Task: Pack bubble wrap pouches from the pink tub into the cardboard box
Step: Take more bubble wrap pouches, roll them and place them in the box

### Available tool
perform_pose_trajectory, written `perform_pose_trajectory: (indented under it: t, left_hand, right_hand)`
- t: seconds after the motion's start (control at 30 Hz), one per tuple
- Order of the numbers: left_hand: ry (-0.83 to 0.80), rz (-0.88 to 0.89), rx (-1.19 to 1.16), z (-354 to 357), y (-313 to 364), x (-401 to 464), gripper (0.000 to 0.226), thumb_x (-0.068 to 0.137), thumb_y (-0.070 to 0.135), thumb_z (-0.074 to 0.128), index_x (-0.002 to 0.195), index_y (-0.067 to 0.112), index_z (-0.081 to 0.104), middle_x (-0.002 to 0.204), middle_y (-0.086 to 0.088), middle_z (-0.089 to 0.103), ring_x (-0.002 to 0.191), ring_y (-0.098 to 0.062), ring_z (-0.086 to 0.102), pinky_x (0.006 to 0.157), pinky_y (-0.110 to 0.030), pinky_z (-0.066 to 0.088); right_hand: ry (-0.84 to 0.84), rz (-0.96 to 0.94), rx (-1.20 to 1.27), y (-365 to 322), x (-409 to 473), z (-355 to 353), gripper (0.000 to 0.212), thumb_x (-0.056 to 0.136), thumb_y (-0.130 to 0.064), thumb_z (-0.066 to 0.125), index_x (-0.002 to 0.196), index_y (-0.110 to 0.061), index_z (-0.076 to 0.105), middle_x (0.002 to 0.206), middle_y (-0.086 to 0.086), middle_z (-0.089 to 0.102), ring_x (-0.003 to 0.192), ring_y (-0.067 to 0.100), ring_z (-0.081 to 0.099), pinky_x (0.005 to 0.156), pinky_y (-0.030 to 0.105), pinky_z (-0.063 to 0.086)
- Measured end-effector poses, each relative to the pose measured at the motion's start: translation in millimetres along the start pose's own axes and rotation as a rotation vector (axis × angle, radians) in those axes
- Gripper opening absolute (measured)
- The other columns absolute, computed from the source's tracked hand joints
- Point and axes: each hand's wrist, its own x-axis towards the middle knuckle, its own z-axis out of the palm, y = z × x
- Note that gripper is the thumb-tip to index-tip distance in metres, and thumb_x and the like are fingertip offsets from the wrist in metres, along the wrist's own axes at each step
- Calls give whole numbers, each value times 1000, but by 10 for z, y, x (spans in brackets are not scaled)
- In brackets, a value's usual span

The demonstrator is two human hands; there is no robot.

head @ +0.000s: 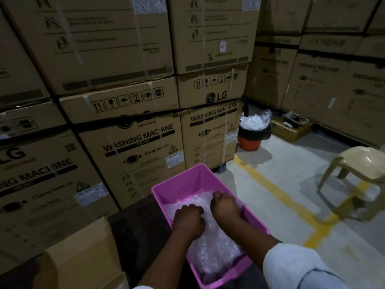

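Pink tub (177,184), lower centre | bubble wrap pouches (216,243) clutched by curled left hand (188,220) and right hand (225,206) | cardboard box (79,257) lower left

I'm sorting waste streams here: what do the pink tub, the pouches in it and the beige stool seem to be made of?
Pink tub: looks like moulded plastic, with smooth, evenly coloured walls.
Pouches: clear bubble-wrap film, translucent and dimpled.
Beige stool: probably moulded plastic, with a glossy seat and one-piece legs.
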Motion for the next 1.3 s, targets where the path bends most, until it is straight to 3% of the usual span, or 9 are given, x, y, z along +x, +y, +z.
perform_pose_trajectory:
  t: [0.1,0.3,0.43,0.53,0.63,0.8,1.0,1.2,1.3]
  left_hand:
    - [23,50,-150,17,22,66,42,90,29,49,132,25,54,132,-2,57,119,-23,52,99,-34,41]
    - [40,44,-549,60,-29,212,49,86,36,58,134,29,51,132,4,60,120,-17,55,101,-32,43]
    - [109,62,-661,-47,-162,263,17,89,22,63,104,28,66,97,5,70,93,-13,63,83,-28,48]
    - [186,107,-761,-362,-189,196,19,92,18,61,81,33,62,82,12,66,81,-5,60,73,-20,44]
    - [254,146,-835,-775,-177,89,16,96,19,55,84,28,57,82,8,62,78,-7,59,69,-21,45]
    - [360,213,-970,-1499,-117,-136,7,95,18,57,101,20,58,96,-3,67,79,-12,67,69,-29,58]
    - [308,237,-607,-2333,-259,-440,12,89,20,65,101,18,67,92,1,69,82,-13,67,76,-35,58]
    - [399,242,-1000,-3107,-322,-925,12,87,20,66,95,11,66,80,-3,70,68,-16,68,64,-28,56]
    - [472,286,-1130,-3397,-273,-1100,7,89,16,64,92,10,63,71,2,67,59,-9,63,53,-25,53]
  right_hand:
    - [23,-198,-47,-10,41,-32,27,98,-14,35,114,-19,56,126,15,57,117,30,53,68,23,30]
    - [48,-250,-65,-119,33,-387,25,96,-16,45,111,-11,64,112,9,64,107,27,61,81,30,43]
    - [113,-257,6,-27,1,-771,16,89,-24,55,99,-19,66,97,6,66,92,27,64,74,33,50]
    - [164,-245,101,34,-34,-1067,14,87,-20,55,96,-22,66,92,4,66,85,25,63,70,33,52]
    - [181,-282,136,75,-123,-1456,8,88,-23,57,90,-26,65,89,0,65,82,21,60,67,30,46]
    - [306,-351,202,115,-277,-2175,17,91,-32,57,106,-28,64,106,-2,66,102,19,58,88,39,47]
    - [319,-374,636,181,-496,-2883,12,92,-22,61,104,-21,62,101,-4,62,98,13,58,81,30,47]
    - [263,-452,1277,216,-665,-3246,14,93,-17,59,107,-15,61,102,7,65,93,25,64,81,39,53]
    - [141,-524,1581,182,-700,-3354,51,84,-25,71,130,-18,50,118,8,63,106,27,64,84,44,54]
